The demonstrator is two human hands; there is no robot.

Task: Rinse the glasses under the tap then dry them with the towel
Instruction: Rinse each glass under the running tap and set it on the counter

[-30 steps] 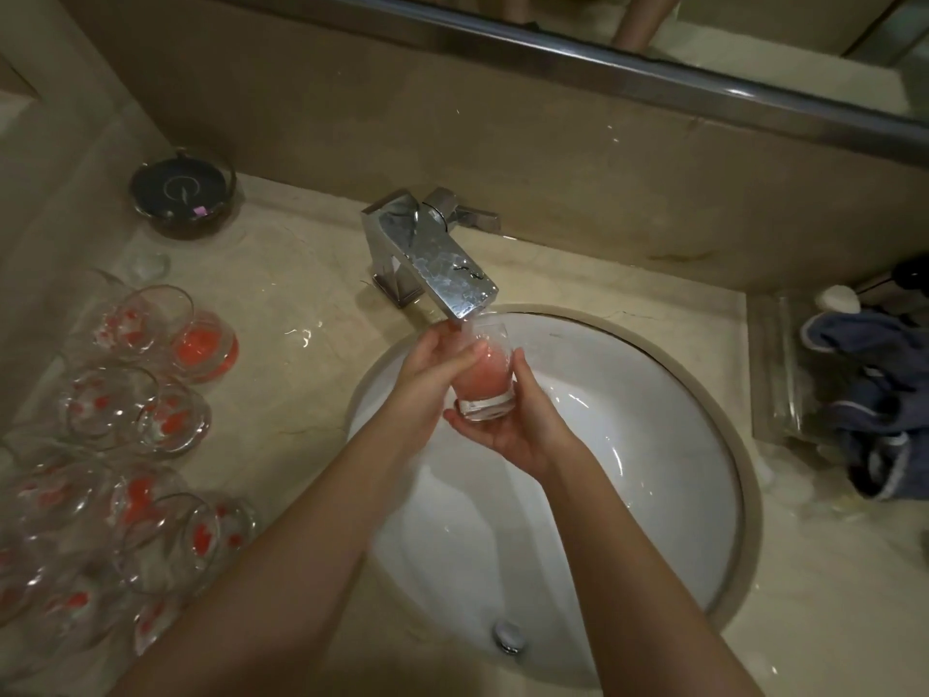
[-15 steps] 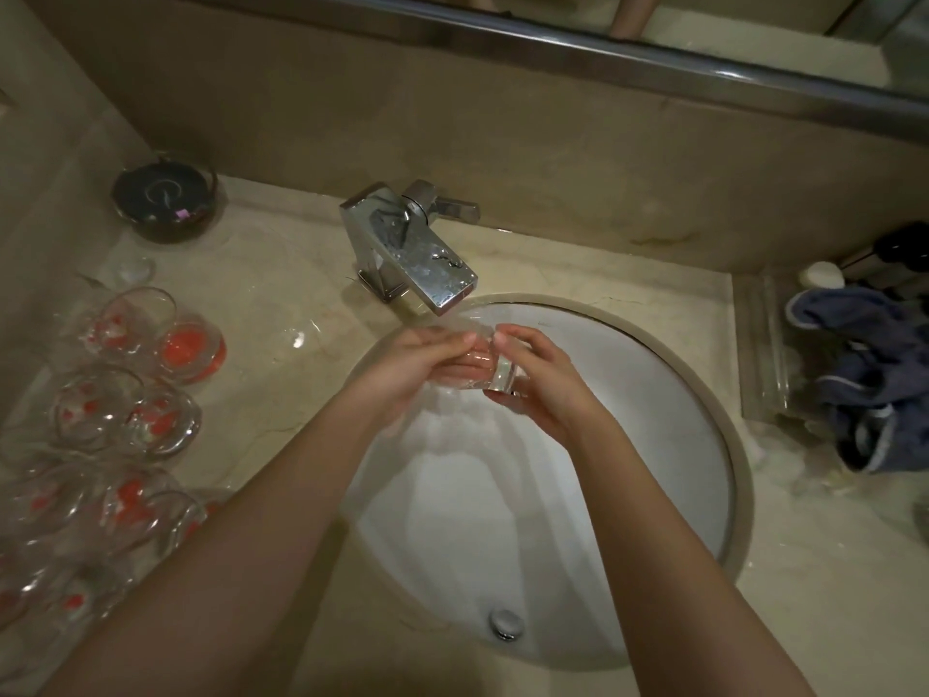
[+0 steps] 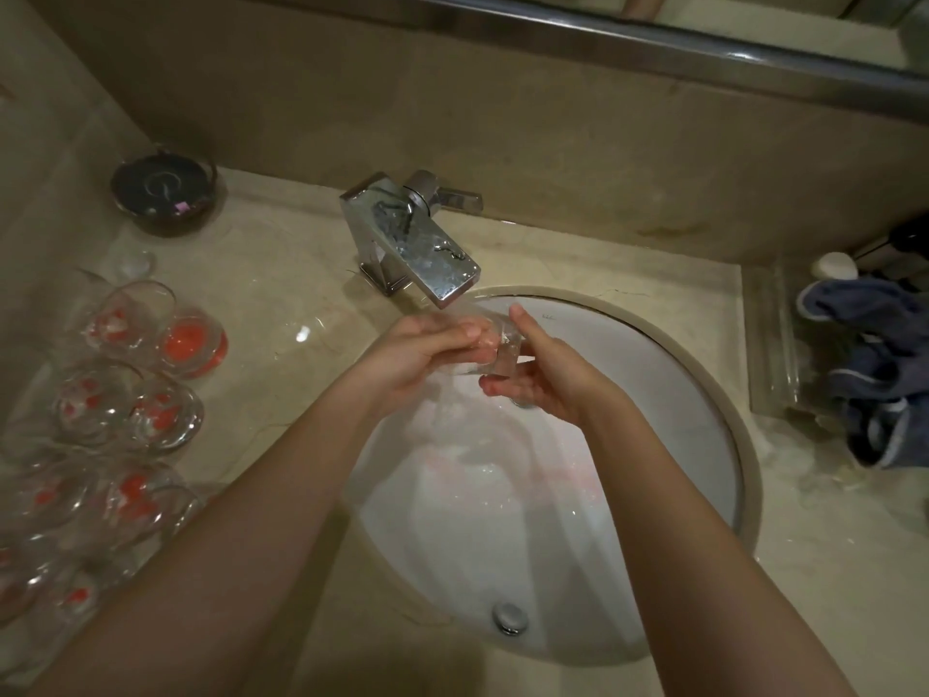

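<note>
Forearms reach in from the near edge and meet over the white basin [image 3: 653,495], so whatever runs off falls straight toward the drain [image 3: 510,617] rather than onto the table [image 3: 281,304]. Faint pink streaks on the porcelain suggest red residue is being washed out. Between the hands lies the small clear glass [image 3: 502,352], tipped on its side just below the spout of the chrome tap [image 3: 427,259], probably so water can run through it and drain out. The left hand [image 3: 417,352] has its fingers curled over one end of the glass, while the right hand [image 3: 540,379] cups the other end from below, thumb raised along the side; both grips are closed on the glass. I judge this to be mid-rinse, with drying not yet begun. Left of the basin, a cluster of glasses [image 3: 115,404] with red traces lies on the table, apparently queued for rinsing. Right of the basin, the blue towel [image 3: 874,374] sits bunched within easy reach. Farther back on the left stands a dark round dish [image 3: 163,191].
</note>
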